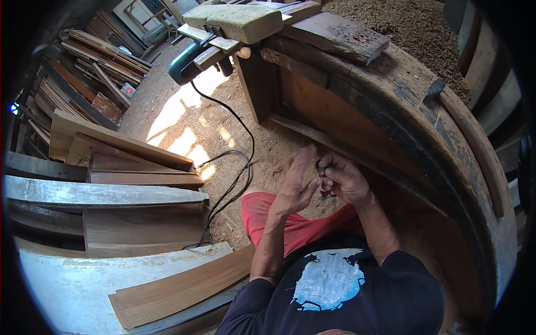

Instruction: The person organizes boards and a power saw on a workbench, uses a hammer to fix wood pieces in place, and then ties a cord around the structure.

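My left hand (pixel 296 181) is held up above my lap, its fingers stretched out and somewhat blurred. Its thumb points across at my right hand (pixel 347 180), which is close beside it. The fingers of the right hand are closed in a pinch around something small and dark, too small to make out. Below both hands are my red shorts (pixel 293 223) and the dusty floor. The workbench (pixel 413 95) curves past on the right, with its open underside near my right hand.
A green power tool (pixel 185 62) sits at the bench's far left end, beneath a thick wooden block (pixel 233 23). Its black cord (pixel 251 134) trails over the sawdust-covered floor. Boards (pixel 142 226) are stacked on the left, and more planks (pixel 106 56) lean behind. Shavings (pixel 396 22) lie beyond the bench.
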`<state>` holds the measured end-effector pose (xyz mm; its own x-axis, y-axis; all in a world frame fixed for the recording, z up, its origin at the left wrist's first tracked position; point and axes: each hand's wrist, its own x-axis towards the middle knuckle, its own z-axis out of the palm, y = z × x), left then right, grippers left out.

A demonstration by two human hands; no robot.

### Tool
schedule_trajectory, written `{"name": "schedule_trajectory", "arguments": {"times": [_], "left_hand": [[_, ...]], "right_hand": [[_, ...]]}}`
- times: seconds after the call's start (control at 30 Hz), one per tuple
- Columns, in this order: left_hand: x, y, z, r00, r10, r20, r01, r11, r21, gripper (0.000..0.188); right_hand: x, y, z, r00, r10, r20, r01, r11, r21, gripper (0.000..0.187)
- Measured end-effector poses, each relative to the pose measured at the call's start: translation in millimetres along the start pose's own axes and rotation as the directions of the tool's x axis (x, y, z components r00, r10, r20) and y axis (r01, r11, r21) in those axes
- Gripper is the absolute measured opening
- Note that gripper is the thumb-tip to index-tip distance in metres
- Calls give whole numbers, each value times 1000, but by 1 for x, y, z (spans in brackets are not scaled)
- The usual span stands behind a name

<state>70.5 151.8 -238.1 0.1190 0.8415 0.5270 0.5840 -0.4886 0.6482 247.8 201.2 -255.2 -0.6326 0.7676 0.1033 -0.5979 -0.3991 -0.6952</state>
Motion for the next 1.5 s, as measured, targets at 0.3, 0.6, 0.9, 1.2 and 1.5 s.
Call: {"name": "schedule_trajectory", "arguments": {"times": [0.3, 0.6, 0.9, 1.2, 1.5], "left_hand": [[-19, -27, 20, 997, -78, 23, 81, 961, -263, 44], [-2, -14, 18, 912, -285, 294, 381, 853, -356, 12], [40, 0, -18, 960, 43, 275, 5, 986, -169, 11], [74, 1, -39, 919, -90, 383, 148, 981, -124, 13], [186, -43, -80, 769, -180, -614, 48, 973, -226, 31]], "right_hand": [[-15, -13, -13, 990, -66, -123, 21, 942, -335, 11], [-25, -14, -20, 967, -190, -172, 51, 801, -596, 14], [-25, -29, 13, 977, -188, -99, 44, 635, -771, 11], [8, -32, 25, 895, -439, 80, 263, 374, -890, 11], [32, -53, 69, 847, -529, 51, 282, 366, -887, 6]]}}
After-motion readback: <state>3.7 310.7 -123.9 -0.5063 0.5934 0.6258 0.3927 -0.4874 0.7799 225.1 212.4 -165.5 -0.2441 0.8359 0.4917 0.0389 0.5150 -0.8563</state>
